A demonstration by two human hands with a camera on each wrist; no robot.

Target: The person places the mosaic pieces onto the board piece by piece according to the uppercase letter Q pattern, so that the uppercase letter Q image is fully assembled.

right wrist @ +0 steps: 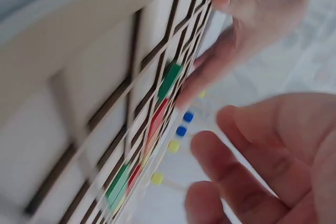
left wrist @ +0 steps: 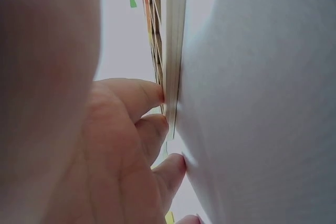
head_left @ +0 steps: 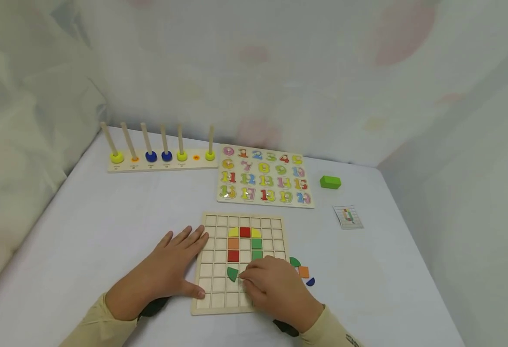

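Note:
A wooden grid board lies flat on the white table. My left hand is spread along its left side, thumb and fingertips touching the frame. Over the board's lower right is my right hand, its fingers loosely bent; in the right wrist view nothing shows between them. Just left of those fingertips sits a green quarter-circle piece, slightly turned in the grid. Above it stand a red square, an orange square, yellow quarter-circles, another red square and green squares.
Right of the board lie a green quarter-circle, an orange square and a blue piece. A pattern card and a green block are farther right. Behind stand a number puzzle and a peg stand.

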